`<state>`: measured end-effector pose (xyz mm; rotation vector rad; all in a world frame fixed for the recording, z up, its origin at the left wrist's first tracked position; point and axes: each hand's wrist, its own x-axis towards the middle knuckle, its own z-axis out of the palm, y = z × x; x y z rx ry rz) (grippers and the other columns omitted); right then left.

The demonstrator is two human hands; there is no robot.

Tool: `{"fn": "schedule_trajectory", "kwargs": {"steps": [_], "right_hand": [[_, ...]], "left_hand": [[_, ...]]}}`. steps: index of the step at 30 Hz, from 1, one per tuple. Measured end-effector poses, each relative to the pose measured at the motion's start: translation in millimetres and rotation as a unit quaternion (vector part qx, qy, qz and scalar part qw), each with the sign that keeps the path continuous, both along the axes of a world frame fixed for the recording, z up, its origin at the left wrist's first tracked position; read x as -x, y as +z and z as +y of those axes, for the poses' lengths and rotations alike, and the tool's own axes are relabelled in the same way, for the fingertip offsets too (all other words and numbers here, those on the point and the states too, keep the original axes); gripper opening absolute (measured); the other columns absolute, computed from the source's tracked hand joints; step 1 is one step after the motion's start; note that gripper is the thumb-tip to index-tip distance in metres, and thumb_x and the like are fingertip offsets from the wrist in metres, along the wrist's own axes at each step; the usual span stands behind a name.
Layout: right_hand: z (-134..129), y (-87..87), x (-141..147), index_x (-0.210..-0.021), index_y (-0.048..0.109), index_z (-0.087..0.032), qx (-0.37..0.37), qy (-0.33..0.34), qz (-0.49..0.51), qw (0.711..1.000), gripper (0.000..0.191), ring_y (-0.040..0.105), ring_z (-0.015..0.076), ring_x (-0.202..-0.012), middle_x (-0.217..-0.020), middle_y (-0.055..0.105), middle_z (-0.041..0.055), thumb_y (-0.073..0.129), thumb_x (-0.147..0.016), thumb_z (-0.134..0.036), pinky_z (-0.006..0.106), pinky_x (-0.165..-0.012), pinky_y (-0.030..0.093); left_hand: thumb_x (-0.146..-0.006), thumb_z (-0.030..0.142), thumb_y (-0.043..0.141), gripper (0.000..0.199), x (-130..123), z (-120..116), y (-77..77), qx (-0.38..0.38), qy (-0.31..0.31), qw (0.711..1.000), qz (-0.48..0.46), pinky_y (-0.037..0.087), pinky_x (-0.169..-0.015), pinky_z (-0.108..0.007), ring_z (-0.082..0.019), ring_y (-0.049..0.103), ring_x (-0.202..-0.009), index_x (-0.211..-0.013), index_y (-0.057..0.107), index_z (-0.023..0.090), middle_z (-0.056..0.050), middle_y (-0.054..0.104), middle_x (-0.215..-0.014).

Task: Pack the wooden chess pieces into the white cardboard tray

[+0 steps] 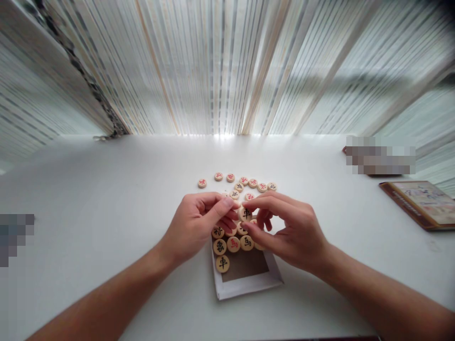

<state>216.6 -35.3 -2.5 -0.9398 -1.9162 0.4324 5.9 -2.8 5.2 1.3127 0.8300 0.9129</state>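
Note:
A round wooden Chinese chess piece with a black character (245, 214) is pinched at its edge between the thumb and forefinger of my right hand (289, 227). Close to its left side, my left hand (201, 215) has thumb and forefinger pressed together; whatever is between them is hidden. Below both hands lies a shallow white box (249, 285) with a brown bottom, holding rows of pieces. Among these are a red-marked piece (233, 244), a black-marked piece (247, 243) and, alone in the nearest row, another black-marked piece (222, 264). My fingers partly cover the far rows.
Several loose pieces, such as a red-marked one (202, 183), lie scattered on the white table (142, 175) beyond my hands. A brown-edged picture box (419, 203) lies at the right, near a blurred-out object (382, 156). Striped curtains (220, 66) hang along the far edge.

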Motion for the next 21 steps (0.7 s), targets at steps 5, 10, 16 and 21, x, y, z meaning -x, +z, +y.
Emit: {"fn": "schedule_trajectory", "kwargs": {"steps": [5, 10, 16, 21], "right_hand": [[-1.0, 0.5, -1.6, -0.105, 0.073, -0.018, 0.003, 0.033, -0.039, 0.999, 0.012, 0.06, 0.0122, -0.06, -0.086, 0.072, 0.0051, 0.077, -0.094, -0.022, 0.027, -0.057, 0.052], [-7.5, -3.2, 0.4, -0.108, 0.072, -0.017, 0.005, 0.121, -0.094, 0.988, 0.013, 0.068, 0.0194, -0.082, -0.097, 0.075, 0.0095, 0.075, -0.096, -0.021, 0.032, -0.073, 0.057], [-15.5, -7.7, 6.9, -0.107, 0.072, -0.015, -0.02, 0.175, -0.154, 0.972, 0.013, 0.062, 0.0245, -0.084, -0.093, 0.073, 0.0107, 0.074, -0.097, -0.023, 0.039, -0.075, 0.055], [-17.8, -11.6, 9.5, -0.109, 0.071, -0.015, -0.029, 0.178, -0.172, 0.969, 0.014, 0.061, 0.025, -0.086, -0.096, 0.073, 0.0095, 0.074, -0.097, -0.023, 0.039, -0.079, 0.054]], "left_hand": [[-0.097, 0.037, 0.075, 0.028, 4.5, 10.0, -6.4, -0.076, 0.074, 0.993, 0.046, 0.063, -0.061, -0.024, -0.015, 0.073, -0.062, -0.086, 0.082, 0.012, -0.008, 0.081, -0.077], [-0.099, 0.029, 0.068, 0.025, 3.9, 14.1, -13.2, -0.119, 0.097, 0.986, 0.07, 0.059, -0.057, -0.02, -0.012, 0.07, -0.06, -0.084, 0.081, 0.012, -0.006, 0.08, -0.074], [-0.099, 0.029, 0.067, 0.025, 1.7, 12.0, -15.6, -0.138, 0.084, 0.984, 0.076, 0.057, -0.058, -0.018, -0.01, 0.069, -0.06, -0.087, 0.08, 0.012, -0.005, 0.079, -0.072], [-0.098, 0.03, 0.068, 0.023, 1.1, 11.2, -15.2, -0.127, 0.076, 0.987, 0.069, 0.058, -0.058, -0.02, -0.011, 0.069, -0.059, -0.087, 0.078, 0.012, -0.005, 0.078, -0.073]]}}
